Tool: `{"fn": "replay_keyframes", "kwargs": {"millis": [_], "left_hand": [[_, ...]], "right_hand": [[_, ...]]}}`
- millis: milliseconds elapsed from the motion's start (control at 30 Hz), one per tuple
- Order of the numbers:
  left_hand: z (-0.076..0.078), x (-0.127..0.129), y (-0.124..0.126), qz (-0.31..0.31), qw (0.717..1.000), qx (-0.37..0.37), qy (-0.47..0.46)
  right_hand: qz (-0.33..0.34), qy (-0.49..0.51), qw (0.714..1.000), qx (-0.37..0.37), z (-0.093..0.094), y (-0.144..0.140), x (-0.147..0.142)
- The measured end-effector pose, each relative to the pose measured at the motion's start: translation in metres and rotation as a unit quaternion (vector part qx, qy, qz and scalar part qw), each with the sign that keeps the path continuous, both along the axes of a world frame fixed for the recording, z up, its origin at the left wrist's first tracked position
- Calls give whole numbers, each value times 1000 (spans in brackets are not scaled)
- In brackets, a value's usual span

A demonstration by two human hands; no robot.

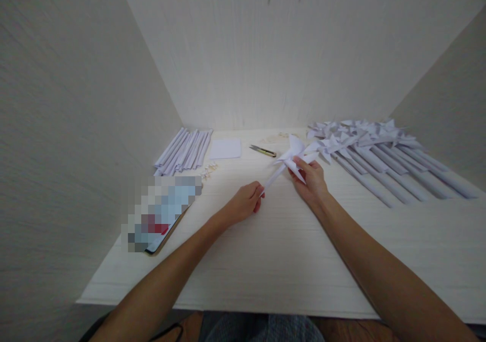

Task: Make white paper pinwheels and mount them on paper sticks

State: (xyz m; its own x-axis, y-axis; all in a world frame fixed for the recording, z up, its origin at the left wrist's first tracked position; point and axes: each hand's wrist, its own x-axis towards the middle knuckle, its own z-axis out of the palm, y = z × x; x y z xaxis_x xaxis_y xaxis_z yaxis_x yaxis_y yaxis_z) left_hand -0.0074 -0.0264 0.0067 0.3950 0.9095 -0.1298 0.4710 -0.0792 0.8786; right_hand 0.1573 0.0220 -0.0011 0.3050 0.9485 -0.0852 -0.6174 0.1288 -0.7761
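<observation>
Pinching white folded-paper pinwheel (289, 156) at frame centre: thin paper stick (272, 180) with left hand (245, 202), pointed blades (296, 144) with right hand (311, 179); yellow-handled metal snips (266, 152) just left of blades.

Above the bench (228, 276), near the centre of the frame, a pinwheel (291, 154) was between the left hand (245, 201) and right hand (311, 178). Leftward of it lay snips (265, 152), a paper sheet (225, 149), then paper rolls (185, 153), a phone (170, 218) before them. More pinwheels (360, 143) lay centre right.
</observation>
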Motion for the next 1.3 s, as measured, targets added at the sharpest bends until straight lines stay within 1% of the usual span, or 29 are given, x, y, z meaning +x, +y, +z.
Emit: {"fn": "replay_keyframes", "kwargs": {"millis": [67,133,200,300,367,433,500,567,600,667,733,767,833,900,967,1133,1300], "left_hand": [[1,1,-3,11,996,67,61],[3,3,-6,30,989,102,104],[4,5,-9,49,984,115,123],[4,7,-10,54,986,105,117],[2,7,-8,55,990,91,88],[0,7,-6,69,994,79,40],[-2,8,-4,94,994,61,-19],[-3,10,-4,125,988,40,-80],[-3,11,-4,138,984,28,-109],[-5,14,-6,148,976,3,-157],[-7,17,-8,142,973,-6,-184],[-8,19,-9,137,972,-1,-189],[-10,21,-10,130,973,11,-190],[-10,24,-12,129,975,16,-180],[-9,25,-13,129,977,10,-171],[-5,26,-16,104,982,-16,-155],[-7,24,-16,72,988,-18,-134]], "right_hand": [[1,-14,1000,3,0,0,0],[3,-19,1000,4,0,-1,0],[5,-15,1000,0,1,-1,0],[17,-2,1000,-7,2,-2,0],[37,21,999,-1,3,-3,1],[64,57,996,7,2,-4,3],[90,88,992,5,1,-6,2],[116,97,988,-6,-1,-9,-2],[135,94,986,-15,-2,-11,-6],[193,54,979,-27,-4,-16,-18],[253,8,967,-26,-4,-23,-31],[265,-14,964,-17,-4,-26,-37],[267,-57,962,2,-3,-32,-46],[282,-110,953,15,-4,-36,-51],[282,-130,950,21,-4,-37,-52],[232,-116,965,42,-7,-33,-48],[175,-94,979,36,-5,-28,-42]]}}
